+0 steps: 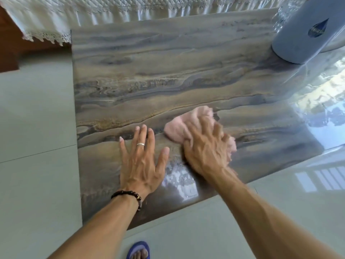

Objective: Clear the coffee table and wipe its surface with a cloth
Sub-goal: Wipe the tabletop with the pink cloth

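The coffee table point(149, 71) has a glossy top veined in brown and grey, and it fills the middle of the head view. A crumpled pink cloth point(188, 122) lies on the top near the front edge. My right hand point(205, 146) lies over the cloth with its fingers curled into it and presses it against the surface. Flat on the table just left of the cloth rests my left hand point(141, 161), fingers straight and spread, a ring on one finger and a dark bead bracelet at the wrist.
A large pale blue container point(306, 32) stands on the table's far right corner. A sofa with a white quilted, lace-edged cover point(93, 14) runs behind the table. Pale floor tiles point(37, 128) surround the table; my foot in a blue sandal point(139, 251) is at the bottom.
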{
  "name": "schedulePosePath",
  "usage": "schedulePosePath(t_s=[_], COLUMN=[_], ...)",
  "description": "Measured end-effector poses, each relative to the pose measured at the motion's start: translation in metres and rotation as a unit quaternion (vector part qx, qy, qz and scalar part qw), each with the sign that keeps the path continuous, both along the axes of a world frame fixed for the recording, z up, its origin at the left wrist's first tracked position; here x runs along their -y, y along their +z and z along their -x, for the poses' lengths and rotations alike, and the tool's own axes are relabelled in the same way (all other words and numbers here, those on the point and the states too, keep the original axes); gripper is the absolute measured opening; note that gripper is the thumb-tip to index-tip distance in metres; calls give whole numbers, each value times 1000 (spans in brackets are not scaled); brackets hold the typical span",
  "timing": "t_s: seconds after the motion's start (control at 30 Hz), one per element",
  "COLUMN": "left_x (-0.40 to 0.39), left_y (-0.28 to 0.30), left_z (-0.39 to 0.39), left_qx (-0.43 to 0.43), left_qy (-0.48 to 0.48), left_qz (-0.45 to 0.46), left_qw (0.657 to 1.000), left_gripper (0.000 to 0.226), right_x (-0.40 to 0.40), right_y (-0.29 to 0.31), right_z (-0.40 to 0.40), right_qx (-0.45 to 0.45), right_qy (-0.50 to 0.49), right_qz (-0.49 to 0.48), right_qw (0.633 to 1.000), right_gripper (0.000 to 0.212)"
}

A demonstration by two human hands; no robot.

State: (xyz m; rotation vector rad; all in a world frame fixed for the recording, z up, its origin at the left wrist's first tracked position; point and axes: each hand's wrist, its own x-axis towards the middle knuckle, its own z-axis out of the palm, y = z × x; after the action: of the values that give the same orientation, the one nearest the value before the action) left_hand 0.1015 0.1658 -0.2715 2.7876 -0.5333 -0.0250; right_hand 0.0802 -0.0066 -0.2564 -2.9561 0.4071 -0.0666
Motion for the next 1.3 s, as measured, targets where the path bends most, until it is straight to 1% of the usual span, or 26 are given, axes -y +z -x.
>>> schedulePosePath(t_s=[0.07, 0.13, 0.17, 0.2, 0.27, 0.3, 0.33, 0.37, 0.43, 0.47, 0.5, 0.53, 0.6, 0.63, 0.67, 0.7, 0.77, 0.87, 0.93, 1.0, 1.07, 1.1, 1.13, 1.2, 1.27, 1.3], left_x=[-7, -16, -20, -25, -29, -30, -31, -32, -35, -38, -41, -43, -44, -42, -39, -35, -21, 7, 25, 41, 55, 60, 67, 71, 74, 74], left_y=[5, 8, 10, 12, 11, 10, 9, 8, 7, 6, 4, 3, 2, 2, 2, 3, 5, 12, 15, 15, 13, 11, 8, 1, -4, -5], left_z=[3, 14, 21, 29, 41, 46, 51, 55, 66, 70, 74, 77, 80, 80, 78, 76, 76, 78, 73, 61, 47, 41, 35, 29, 25, 24], left_qx=[20, 32, 32, 32, 20, 12, 4, -4, -16, -21, -23, -25, -24, -17, -11, -6, 5, 9, 7, 10, 8, 3, -5, -10, -6, -8], left_qy=[5, 20, 23, 21, 13, 15, 18, 20, 16, 12, 8, 4, -3, -5, -6, -9, -17, -31, -31, -34, -36, -34, -32, -26, -23, -21], left_qz=[46, 58, 53, 42, 16, 7, 0, -6, -18, -24, -31, -37, -43, -43, -43, -43, -37, -18, -8, -7, -14, -18, -24, -43, -52, -54], left_qw=[999, 998, 998, 998, 1000, 1000, 1000, 1000, 1000, 999, 999, 999, 999, 999, 999, 999, 999, 999, 999, 999, 999, 999, 999, 999, 998, 998], left_gripper=[81, 76, 75, 75, 75, 75, 75, 75, 77, 77, 77, 77, 76, 76, 76, 76, 75, 73, 74, 75, 76, 76, 76, 78, 77, 75], right_x=[-26, -5, 12, 22, 23, 7, -14, -33, -53, -43, -23, 3, 44, 50, 41, 24, -13, 11, 60, 96, 87, 73, 60, 53, 91, 115], right_y=[-6, -4, -1, 4, 11, 10, 7, 1, -2, -1, 0, 0, 8, 9, 8, 6, 1, 3, 6, 6, 1, -2, -3, 0, 6, 7], right_z=[38, 59, 54, 43, 15, 12, 18, 32, 78, 99, 109, 109, 91, 83, 75, 73, 89, 112, 99, 75, 61, 62, 67, 89, 97, 91], right_qx=[-13, -55, -53, -46, -31, -29, -24, -8, -11, -25, -27, -19, -21, -27, -23, -13, 5, -12, -18, -11, -1, 2, 9, -2, -28, -33], right_qy=[167, 266, 264, 223, 50, -8, -22, 13, 165, 218, 234, 209, 40, -44, -86, -78, 24, 154, 113, -18, -111, -119, -94, 39, 157, 154], right_qz=[-4, 4, 23, 29, 9, 4, 11, 19, 13, 9, 9, 31, 43, 23, 8, 7, 11, 4, 42, 53, 34, 30, 29, 37, 69, 83], right_qw=[986, 962, 963, 973, 998, 1000, 999, 1000, 986, 976, 972, 977, 998, 998, 996, 997, 1000, 988, 993, 998, 993, 992, 995, 999, 985, 984], right_gripper=[51, 51, 51, 52, 48, 48, 52, 57, 61, 59, 58, 57, 52, 47, 44, 45, 49, 51, 53, 49, 40, 40, 42, 48, 50, 52])
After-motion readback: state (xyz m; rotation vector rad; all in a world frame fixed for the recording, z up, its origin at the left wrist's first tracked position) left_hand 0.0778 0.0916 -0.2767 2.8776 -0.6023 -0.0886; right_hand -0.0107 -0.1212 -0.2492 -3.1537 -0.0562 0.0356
